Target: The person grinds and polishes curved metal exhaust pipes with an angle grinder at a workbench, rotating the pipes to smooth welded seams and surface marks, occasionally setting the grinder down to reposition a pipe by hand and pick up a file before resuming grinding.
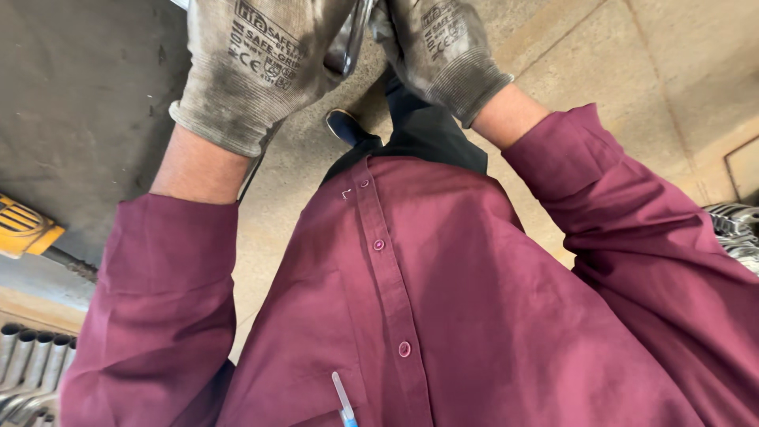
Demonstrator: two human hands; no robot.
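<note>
1. Metal part (350,35): from the head view, a dark, shiny piece sits between your two gloved hands at the top edge, mostly hidden, so its kind is unclear.
2. Your left hand (257,59) curls closed around its left side, glove grimy.
3. Your right hand (439,47) presses against its right side; whether those fingers are closed, I cannot tell.
4. Progress: you have the piece in hand; nothing shows it fitted or set down.
5. Around you: a yellow tool (24,229) at left, steel sockets (32,364) lower left, concrete floor (632,71) beneath.
</note>
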